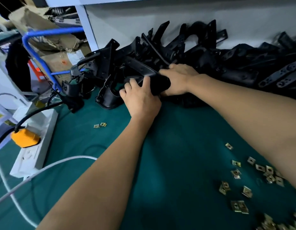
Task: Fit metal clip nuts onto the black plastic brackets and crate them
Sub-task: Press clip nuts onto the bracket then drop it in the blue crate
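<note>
A: What's nearest on the bench?

B: A green cloth table cover (177, 163), matte and smooth. At five o'clock lies a loose scatter of brass-coloured metal clip nuts (260, 171), small folded squares with a hole in each. Two more clip nuts (100, 125) sit by themselves at about ten o'clock from the middle of the cloth.

A: And to the left?

B: At eight o'clock a white power strip (36, 146) lies along the cloth's edge, with an orange plug (25, 137) seated in it and a black cord running off. A white cable (44, 168) curves across the cloth beside it.

A: The hands?

B: Both meet near the centre, toward twelve o'clock. The left hand (140, 98) has its fingers curled over the near end of one black plastic bracket (144, 70), a long flat bar with a glossy face. The right hand (177, 77) grips the same bracket from the other side, fingers wrapped round a darker bulky part; how they lie underneath I cannot tell.

A: Behind them?

B: A heaped pile of black brackets (227, 60), angular and ribbed with round holes, stretches from eleven to two o'clock against a pale wall (127, 19). At ten o'clock stand a blue metal tube frame (37, 52) and crumpled cardboard boxes (49, 39).
</note>
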`<state>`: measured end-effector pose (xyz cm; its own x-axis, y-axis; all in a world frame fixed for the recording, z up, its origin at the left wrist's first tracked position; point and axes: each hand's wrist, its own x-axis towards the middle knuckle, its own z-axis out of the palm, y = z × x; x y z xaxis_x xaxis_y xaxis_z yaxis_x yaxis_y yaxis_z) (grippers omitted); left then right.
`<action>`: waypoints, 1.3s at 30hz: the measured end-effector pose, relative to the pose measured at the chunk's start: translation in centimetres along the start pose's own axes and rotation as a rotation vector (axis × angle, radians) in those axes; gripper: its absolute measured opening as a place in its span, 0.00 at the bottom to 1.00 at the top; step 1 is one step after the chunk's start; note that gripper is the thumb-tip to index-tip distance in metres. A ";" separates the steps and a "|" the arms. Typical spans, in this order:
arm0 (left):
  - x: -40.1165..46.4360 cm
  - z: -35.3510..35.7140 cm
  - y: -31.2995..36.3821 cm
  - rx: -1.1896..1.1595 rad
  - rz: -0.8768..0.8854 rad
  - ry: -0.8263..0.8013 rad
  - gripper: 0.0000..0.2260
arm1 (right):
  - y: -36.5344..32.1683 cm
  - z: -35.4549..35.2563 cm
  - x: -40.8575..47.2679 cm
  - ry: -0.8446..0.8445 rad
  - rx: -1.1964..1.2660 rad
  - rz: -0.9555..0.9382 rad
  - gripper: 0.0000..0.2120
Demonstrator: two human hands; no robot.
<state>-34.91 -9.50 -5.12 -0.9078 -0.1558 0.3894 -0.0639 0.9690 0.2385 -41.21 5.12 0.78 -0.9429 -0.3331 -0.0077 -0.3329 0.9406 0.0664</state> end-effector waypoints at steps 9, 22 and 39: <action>-7.4 -2.2 3.4 -0.022 0.135 -0.001 0.25 | 3.1 0.8 -10.3 0.081 0.006 -0.075 0.43; -14.9 -5.6 6.0 -0.367 0.188 0.099 0.15 | 0.8 -1.2 -21.3 0.641 -0.072 -0.007 0.21; -18.0 -8.5 7.8 -0.390 0.560 0.081 0.20 | -1.5 1.3 -32.2 0.742 1.004 0.026 0.13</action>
<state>-15.55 -0.76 -2.67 -0.7255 0.3200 0.6093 0.5736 0.7704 0.2783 -10.39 14.54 -0.35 -0.8220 0.0374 0.5683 -0.4865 0.4728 -0.7347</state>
